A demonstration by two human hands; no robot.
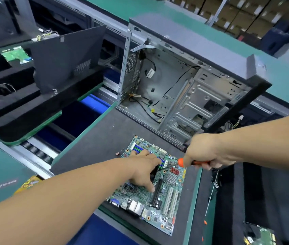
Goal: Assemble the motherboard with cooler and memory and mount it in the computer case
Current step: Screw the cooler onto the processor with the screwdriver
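I am working on the motherboard (157,197), which is lying flat on the dark surface (94,144) at the lower centre of the frame, in front of the open computer case (175,82) standing at the upper centre. My left hand (143,170) is resting spread over the middle of the board, fingers straight and pressing down, the grip open and holding nothing. Something dark sits under my palm, probably the cooler, but my hand is hiding it, so I cannot tell. My right hand (209,152) is gripping the orange handle of a screwdriver (184,162), its shaft pointing toward the spot beside my left fingers.

I judge I am at the cooler step, steadying the part while bringing the tip to a screw. Next I need to seat the tip squarely, keeping the board from sliding and the shaft clear of the blue and green memory slots (138,148) at the board's far end. The case is waiting with loose cables inside.
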